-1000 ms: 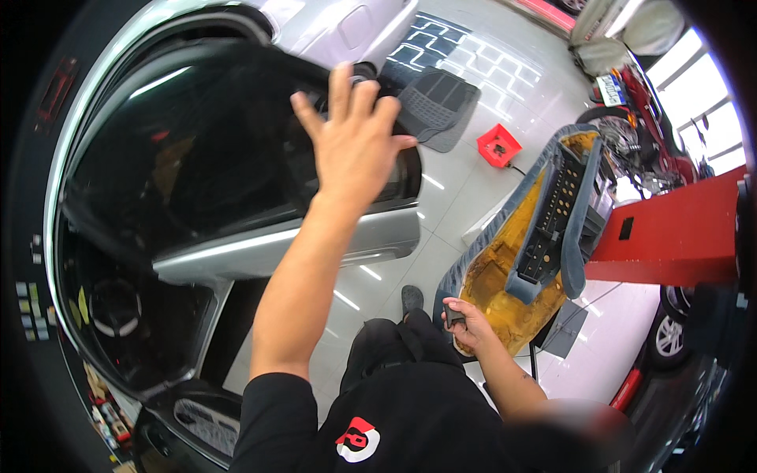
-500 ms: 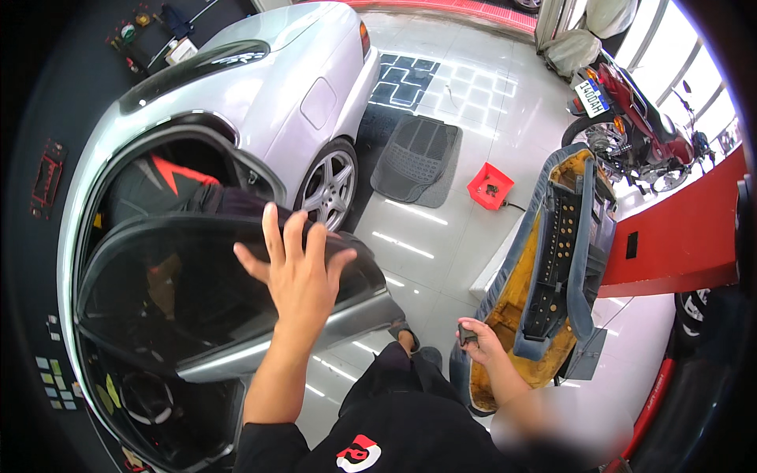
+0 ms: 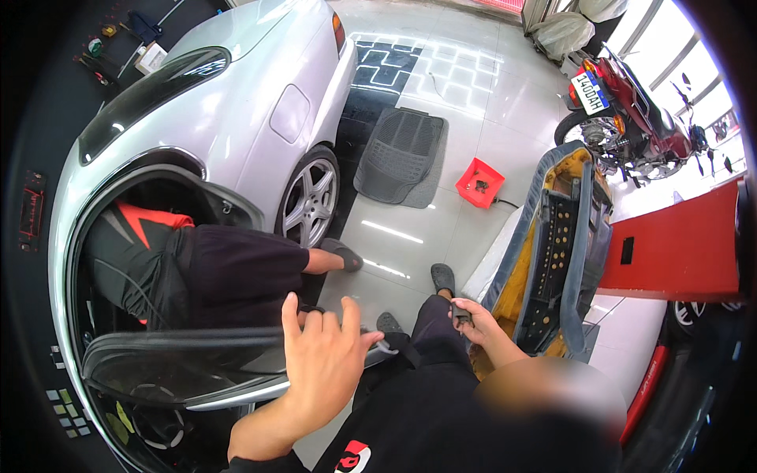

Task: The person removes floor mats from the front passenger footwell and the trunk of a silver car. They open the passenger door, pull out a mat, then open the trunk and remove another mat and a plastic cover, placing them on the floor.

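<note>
My left hand (image 3: 327,359) lies flat with fingers spread against the top edge of the open car door (image 3: 189,374), pressing on it without gripping. My right hand (image 3: 479,322) is down by my thigh, closed around a small dark object (image 3: 461,314) whose kind I cannot make out. It hovers beside a removed car seat (image 3: 552,252) with blue-grey cover and yellow foam, which lies on the floor. Another person sits in the door opening of the white car (image 3: 260,102), wearing dark shorts (image 3: 236,272), one sandalled foot (image 3: 341,256) on the tiles.
A grey rubber floor mat (image 3: 402,154) and a small red crate (image 3: 479,183) lie on the white tiled floor ahead. A red motorcycle (image 3: 631,118) stands at the back right. A red lift post (image 3: 678,244) is on the right.
The view has tilted down and back. The door and my left hand on it now sit lower in the picture, and the person seated in the car has come into view. My right hand stays by the seat.
</note>
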Demonstrator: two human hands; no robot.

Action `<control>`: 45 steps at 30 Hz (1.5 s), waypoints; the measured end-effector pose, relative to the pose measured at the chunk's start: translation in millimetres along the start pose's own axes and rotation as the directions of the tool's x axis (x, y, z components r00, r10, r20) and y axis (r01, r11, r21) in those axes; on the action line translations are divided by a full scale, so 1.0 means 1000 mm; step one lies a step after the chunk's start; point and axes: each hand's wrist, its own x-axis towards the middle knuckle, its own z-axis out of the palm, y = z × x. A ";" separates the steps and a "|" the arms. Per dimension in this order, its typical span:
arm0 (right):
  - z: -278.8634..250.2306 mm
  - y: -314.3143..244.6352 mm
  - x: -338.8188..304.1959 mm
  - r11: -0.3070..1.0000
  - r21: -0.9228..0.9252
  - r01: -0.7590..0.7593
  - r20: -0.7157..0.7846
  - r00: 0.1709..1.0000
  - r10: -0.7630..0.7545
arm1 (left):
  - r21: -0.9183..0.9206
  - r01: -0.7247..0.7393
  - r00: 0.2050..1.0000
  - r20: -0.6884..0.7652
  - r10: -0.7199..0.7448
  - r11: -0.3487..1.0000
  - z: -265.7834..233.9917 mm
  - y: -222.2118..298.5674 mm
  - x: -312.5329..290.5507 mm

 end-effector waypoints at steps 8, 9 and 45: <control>-0.007 -0.132 0.147 0.998 -0.035 -0.055 0.039 0.998 0.056 | 0.058 0.273 0.798 0.544 -0.260 0.960 0.007 0.030 0.070; -0.015 -0.151 0.176 1.000 0.013 0.001 0.018 1.000 -0.001 | 0.087 0.221 0.821 0.520 -0.233 0.971 0.004 0.034 0.077; -0.255 -0.336 0.562 0.923 0.038 0.384 -0.731 0.640 -0.236 | 0.189 0.265 0.216 0.944 -0.249 0.946 0.091 0.052 0.144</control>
